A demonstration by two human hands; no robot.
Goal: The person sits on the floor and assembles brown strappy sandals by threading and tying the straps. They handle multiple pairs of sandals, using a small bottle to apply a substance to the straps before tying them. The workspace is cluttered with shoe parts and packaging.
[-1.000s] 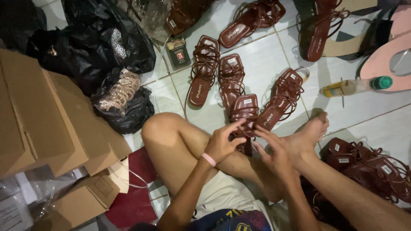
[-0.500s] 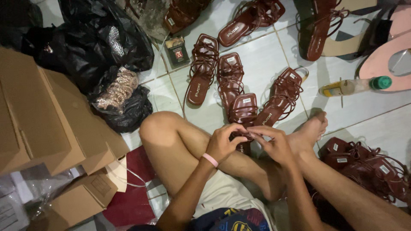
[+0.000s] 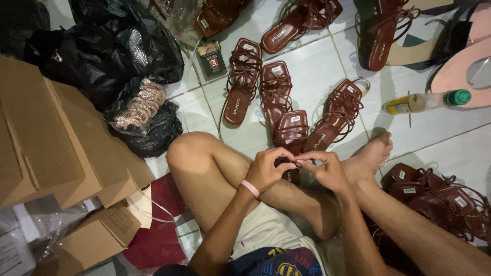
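Observation:
I sit cross-legged on a white tiled floor. My left hand, with a pink band at the wrist, and my right hand meet above my shin, fingertips pinched together on the thin straps of a dark red-brown sandal whose toe end sticks out beyond my fingers. The part of the sandal under my hands is hidden. Three more sandals of the same colour lie on the tiles just beyond: one on the left, one in the middle, one on the right.
Brown cardboard boxes are stacked at left, with black plastic bags behind them. A pile of sandals lies by my right foot. A small glue bottle with a green cap and a small dark box rest on the floor.
My hands have drawn closer together on the sandal's straps, and the right hand has risen from my shin to meet the left.

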